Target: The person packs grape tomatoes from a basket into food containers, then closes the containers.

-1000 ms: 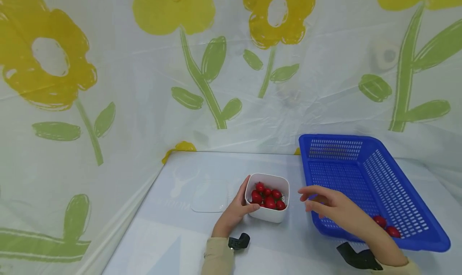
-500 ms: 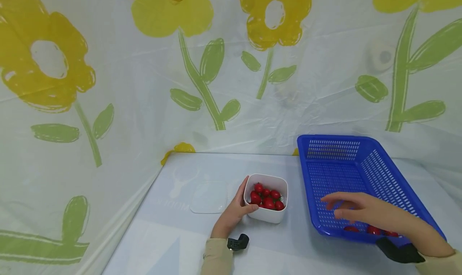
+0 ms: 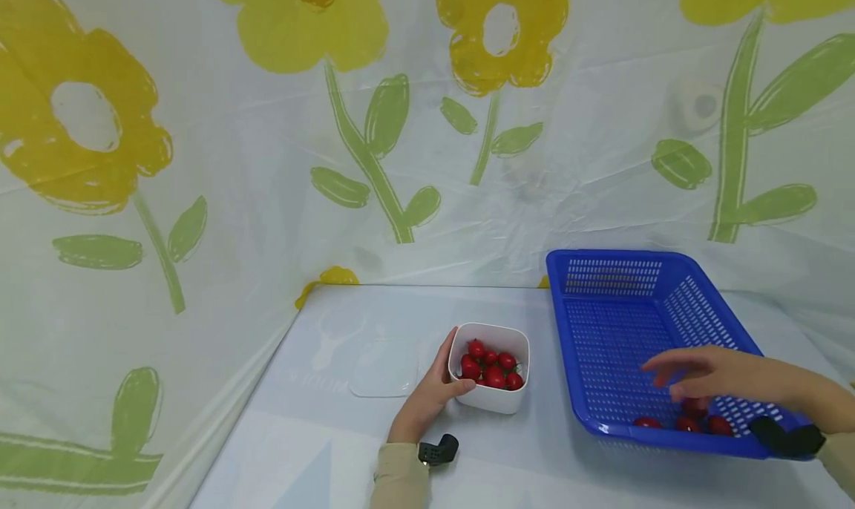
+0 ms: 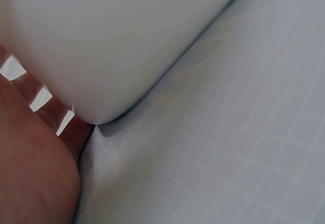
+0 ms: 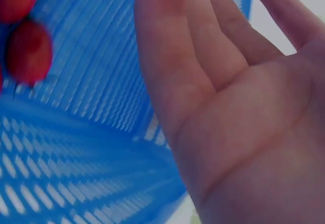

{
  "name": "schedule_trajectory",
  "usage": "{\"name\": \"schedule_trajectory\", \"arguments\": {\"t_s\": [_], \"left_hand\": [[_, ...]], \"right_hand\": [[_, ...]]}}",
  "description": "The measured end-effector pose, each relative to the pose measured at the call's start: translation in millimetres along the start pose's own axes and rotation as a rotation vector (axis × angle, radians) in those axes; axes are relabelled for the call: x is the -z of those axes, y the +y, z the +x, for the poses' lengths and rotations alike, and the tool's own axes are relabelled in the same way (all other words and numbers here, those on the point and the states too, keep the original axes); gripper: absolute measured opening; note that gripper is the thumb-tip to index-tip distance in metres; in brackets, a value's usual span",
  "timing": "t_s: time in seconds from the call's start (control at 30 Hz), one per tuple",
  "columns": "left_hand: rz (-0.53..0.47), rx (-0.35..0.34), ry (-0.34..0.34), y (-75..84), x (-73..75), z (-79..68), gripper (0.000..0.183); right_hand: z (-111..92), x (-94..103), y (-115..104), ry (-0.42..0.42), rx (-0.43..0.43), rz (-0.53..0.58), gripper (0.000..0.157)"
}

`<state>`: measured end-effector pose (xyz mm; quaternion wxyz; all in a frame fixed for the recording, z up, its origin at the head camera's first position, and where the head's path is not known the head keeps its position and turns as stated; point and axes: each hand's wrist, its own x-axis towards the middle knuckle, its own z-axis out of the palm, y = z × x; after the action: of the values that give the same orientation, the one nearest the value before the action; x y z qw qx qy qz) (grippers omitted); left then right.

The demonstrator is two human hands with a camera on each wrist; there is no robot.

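Observation:
A white square container [image 3: 494,401] holding several cherry tomatoes [image 3: 494,377] stands on the table. My left hand [image 3: 427,398] grips its left side, thumb at the front rim and fingers along the wall. In the left wrist view, the container [image 4: 122,41] fills the top, with my fingers beside its lower corner. Over the near end of a blue perforated basket [image 3: 566,346], my right hand [image 3: 721,375] hovers with its fingers loosely bent, and the right wrist view shows a bare palm [image 5: 254,127]. Several tomatoes [image 3: 688,424] lie below it, against the basket's front wall.
A clear flat lid [image 3: 382,368] lies on the table left of the container. The basket takes up the table's right side. Behind the table hangs a white sheet [image 3: 267,138] printed with yellow flowers.
My right hand has moved right, from the basket's left rim to above the tomatoes at its near end. My left hand keeps its hold on the container.

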<state>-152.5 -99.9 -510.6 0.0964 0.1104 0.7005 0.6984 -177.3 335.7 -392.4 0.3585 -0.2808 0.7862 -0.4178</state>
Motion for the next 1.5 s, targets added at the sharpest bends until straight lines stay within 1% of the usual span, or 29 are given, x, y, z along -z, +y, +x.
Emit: {"name": "schedule_trajectory", "arguments": {"t_s": [0.1,0.27,0.43,0.53,0.6,0.77,0.83,1.0,1.1,1.23,1.37,1.5], "left_hand": [[-0.022,0.001,-0.004,-0.6,-0.2,-0.6,0.078],[-0.035,0.003,-0.005,-2.1,-0.9,-0.9,0.078],[-0.033,-0.008,-0.009,-2.7,-1.7,-1.1,0.078],[-0.028,-0.006,-0.009,-2.9,-1.5,-1.5,0.078],[-0.025,-0.011,-0.010,-2.9,-1.4,-1.6,0.079],[-0.034,-0.001,-0.025,10.6,-3.5,-7.4,0.080],[-0.040,0.005,-0.026,12.7,-4.0,-7.8,0.080],[-0.041,0.003,-0.019,-0.5,-2.2,0.2,0.078],[-0.033,-0.006,-0.018,-3.2,-1.4,1.9,0.078],[-0.014,-0.011,-0.017,-2.3,-0.8,1.3,0.078],[-0.016,-0.007,-0.017,-0.9,-0.5,0.8,0.078],[-0.017,-0.009,-0.012,-1.3,0.1,0.7,0.078]], "right_hand": [[-2,7.6,9,-0.026,-0.004,-0.012,0.036],[-2,16.5,19,-0.043,-0.066,0.001,0.039],[-2,19.2,27,-0.015,-0.175,0.014,0.043],[-1,19.4,31,0.018,-0.240,0.012,0.041],[0,19.4,32,0.025,-0.262,0.005,0.040],[4,15.3,30,0.024,-0.329,-0.022,0.040],[7,12.9,30,0.033,-0.375,-0.040,0.040],[12,8.5,31,0.038,-0.449,-0.043,0.038],[13,7.0,29,0.038,-0.468,-0.036,0.037],[14,6.1,29,0.027,-0.469,-0.053,0.037],[16,5.9,31,0.022,-0.471,-0.089,0.037],[20,6.9,35,0.014,-0.454,-0.152,0.037]]}}
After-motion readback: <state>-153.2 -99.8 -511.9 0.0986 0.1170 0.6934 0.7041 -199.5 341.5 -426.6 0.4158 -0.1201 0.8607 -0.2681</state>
